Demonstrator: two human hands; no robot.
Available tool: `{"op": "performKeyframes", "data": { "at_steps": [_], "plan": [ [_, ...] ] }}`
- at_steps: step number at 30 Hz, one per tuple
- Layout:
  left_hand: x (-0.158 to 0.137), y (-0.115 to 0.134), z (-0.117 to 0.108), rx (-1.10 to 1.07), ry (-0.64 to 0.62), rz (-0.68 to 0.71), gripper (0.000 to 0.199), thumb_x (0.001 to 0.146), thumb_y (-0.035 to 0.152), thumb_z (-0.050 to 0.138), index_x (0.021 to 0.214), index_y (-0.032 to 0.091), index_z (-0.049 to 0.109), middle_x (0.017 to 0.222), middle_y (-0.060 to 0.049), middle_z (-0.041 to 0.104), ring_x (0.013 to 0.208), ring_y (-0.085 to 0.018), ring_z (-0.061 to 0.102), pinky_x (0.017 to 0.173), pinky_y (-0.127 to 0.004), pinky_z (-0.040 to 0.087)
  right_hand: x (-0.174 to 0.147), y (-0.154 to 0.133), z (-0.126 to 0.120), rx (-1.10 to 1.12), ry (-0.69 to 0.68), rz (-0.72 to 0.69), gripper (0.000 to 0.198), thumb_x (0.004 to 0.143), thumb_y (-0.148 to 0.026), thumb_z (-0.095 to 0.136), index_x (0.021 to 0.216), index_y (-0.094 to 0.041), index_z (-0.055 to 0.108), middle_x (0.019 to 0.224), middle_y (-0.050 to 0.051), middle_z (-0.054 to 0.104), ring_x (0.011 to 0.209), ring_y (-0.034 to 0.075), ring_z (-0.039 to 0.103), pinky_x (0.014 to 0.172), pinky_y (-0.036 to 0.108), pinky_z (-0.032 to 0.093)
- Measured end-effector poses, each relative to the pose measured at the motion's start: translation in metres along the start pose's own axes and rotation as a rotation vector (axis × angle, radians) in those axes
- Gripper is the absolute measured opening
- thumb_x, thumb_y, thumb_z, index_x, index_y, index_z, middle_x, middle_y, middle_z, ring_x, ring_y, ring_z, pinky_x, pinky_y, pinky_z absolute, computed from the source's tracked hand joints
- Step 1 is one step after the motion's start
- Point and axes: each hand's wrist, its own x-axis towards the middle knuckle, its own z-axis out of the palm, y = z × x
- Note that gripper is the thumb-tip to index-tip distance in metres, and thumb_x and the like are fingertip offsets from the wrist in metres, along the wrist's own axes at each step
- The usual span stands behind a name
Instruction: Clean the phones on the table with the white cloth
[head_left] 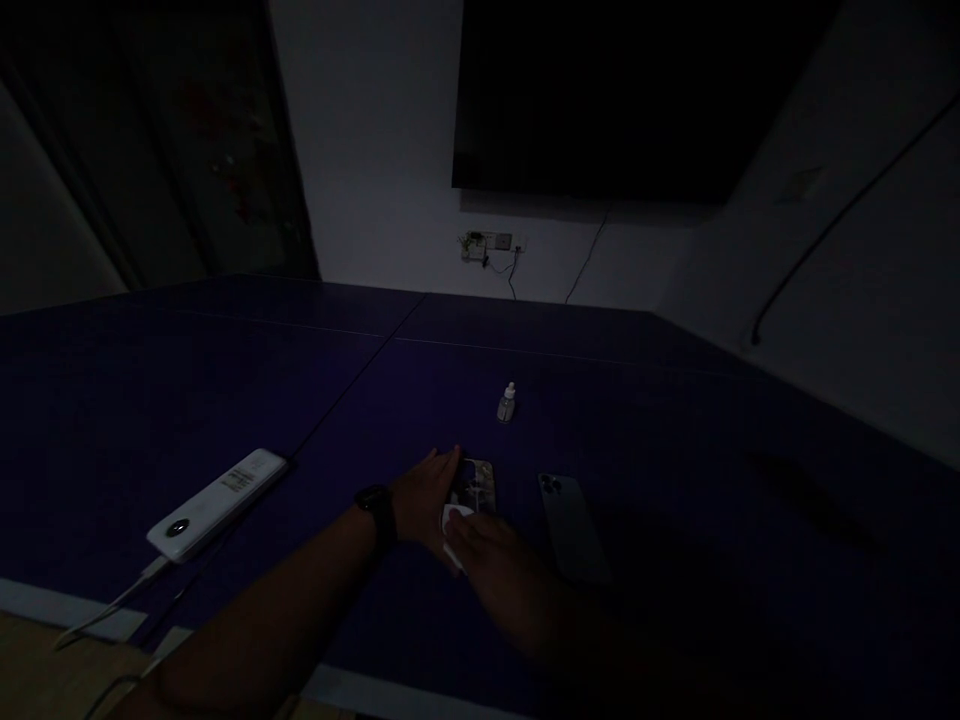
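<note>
A patterned phone case [481, 482] with a camera cutout lies on the dark blue table. My left hand [421, 503], with a black watch on its wrist, holds the case along its left side. Pressed against the case's near part is a small white cloth or tissue [451, 516], pinched under the fingers of my right hand [491, 565]. To the right rests a phone [576, 530], back side up, with its camera lenses at the top left. Beyond the case stands a small clear bottle [506, 405] with a white top. Dim light hides finer detail of the fingers.
A white power bank [217, 505] with a cable [112, 608] plugged in lies at the left. The purple-blue table [337, 340] has a seam across it. A large dark screen [600, 100] hangs on the wall above sockets [499, 241] and wires.
</note>
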Motion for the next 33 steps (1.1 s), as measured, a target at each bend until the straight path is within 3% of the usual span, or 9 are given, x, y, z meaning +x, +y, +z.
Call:
{"op": "performKeyframes", "data": {
  "at_steps": [5, 8, 16, 19, 23, 25, 27, 30, 33],
  "plan": [
    [0.000, -0.001, 0.002, -0.002, 0.030, 0.009, 0.161, 0.051, 0.087, 0.075, 0.157, 0.011, -0.019, 0.161, -0.034, 0.020, 0.148, -0.049, 0.028, 0.120, -0.068, 0.015, -0.023, -0.006, 0.002, -0.042, 0.013, -0.011, 0.046, 0.093, -0.003, 0.048, 0.138, -0.013, 0.057, 0.139, 0.012, 0.063, 0.120, 0.024, 0.063, 0.096, 0.036, 0.053],
    [-0.003, 0.001, 0.000, -0.024, 0.023, 0.030, 0.163, 0.049, 0.088, 0.075, 0.157, 0.012, -0.020, 0.163, -0.033, 0.016, 0.150, -0.049, 0.023, 0.120, -0.069, 0.013, -0.002, 0.017, -0.008, -0.090, -0.090, 0.109, 0.044, 0.093, -0.002, 0.046, 0.135, -0.009, 0.059, 0.137, 0.016, 0.064, 0.115, 0.026, 0.065, 0.095, 0.037, 0.053],
    [-0.004, 0.005, -0.004, -0.039, 0.011, 0.014, 0.162, 0.048, 0.091, 0.073, 0.158, 0.011, -0.014, 0.163, -0.033, 0.016, 0.150, -0.049, 0.024, 0.120, -0.069, 0.014, 0.054, 0.076, -0.016, -0.097, -0.094, 0.161, 0.046, 0.094, -0.005, 0.045, 0.139, -0.009, 0.057, 0.140, 0.014, 0.062, 0.119, 0.027, 0.061, 0.100, 0.038, 0.048],
    [-0.003, 0.005, -0.004, -0.041, 0.001, -0.007, 0.163, 0.046, 0.092, 0.073, 0.159, 0.009, -0.011, 0.163, -0.033, 0.015, 0.150, -0.049, 0.022, 0.121, -0.067, 0.014, 0.042, 0.069, -0.011, -0.089, -0.077, 0.161, 0.049, 0.094, -0.004, 0.043, 0.141, -0.009, 0.055, 0.143, 0.016, 0.059, 0.124, 0.028, 0.059, 0.103, 0.041, 0.048],
    [-0.003, 0.005, -0.003, -0.028, -0.009, -0.018, 0.165, 0.044, 0.093, 0.072, 0.158, 0.007, -0.012, 0.163, -0.033, 0.011, 0.151, -0.049, 0.020, 0.122, -0.065, 0.015, -0.004, 0.039, 0.011, -0.077, -0.035, 0.148, 0.053, 0.093, -0.001, 0.039, 0.141, -0.016, 0.056, 0.139, 0.012, 0.063, 0.122, 0.024, 0.062, 0.101, 0.038, 0.052],
    [-0.003, 0.005, -0.002, -0.025, 0.005, -0.026, 0.165, 0.044, 0.093, 0.071, 0.158, 0.006, -0.011, 0.164, -0.033, 0.007, 0.152, -0.049, 0.015, 0.122, -0.063, 0.015, -0.031, 0.022, 0.024, -0.068, 0.108, 0.102, 0.053, 0.092, -0.001, 0.041, 0.141, -0.015, 0.056, 0.138, 0.013, 0.064, 0.120, 0.026, 0.063, 0.100, 0.041, 0.054],
    [-0.003, 0.004, -0.001, -0.026, 0.009, -0.032, 0.165, 0.044, 0.093, 0.071, 0.158, 0.006, -0.010, 0.164, -0.033, 0.004, 0.152, -0.050, 0.011, 0.123, -0.062, 0.015, -0.049, 0.008, 0.030, -0.067, 0.125, 0.067, 0.052, 0.090, 0.000, 0.045, 0.139, -0.012, 0.057, 0.139, 0.014, 0.062, 0.123, 0.027, 0.062, 0.101, 0.040, 0.054],
    [-0.003, 0.003, 0.000, -0.044, 0.009, -0.010, 0.166, 0.044, 0.092, 0.073, 0.158, 0.006, -0.012, 0.164, -0.033, 0.006, 0.152, -0.050, 0.012, 0.123, -0.064, 0.012, -0.046, 0.002, 0.024, -0.094, 0.097, 0.035, 0.050, 0.088, 0.003, 0.045, 0.135, -0.008, 0.060, 0.137, 0.016, 0.064, 0.119, 0.027, 0.064, 0.097, 0.039, 0.055],
    [-0.003, 0.002, 0.000, -0.076, 0.030, 0.013, 0.168, 0.042, 0.090, 0.075, 0.157, 0.007, -0.016, 0.162, -0.035, 0.013, 0.151, -0.050, 0.019, 0.122, -0.066, 0.010, -0.011, 0.009, 0.007, -0.080, -0.009, 0.090, 0.048, 0.089, 0.002, 0.046, 0.134, -0.006, 0.060, 0.136, 0.018, 0.064, 0.117, 0.027, 0.064, 0.098, 0.039, 0.054]
  ]
}}
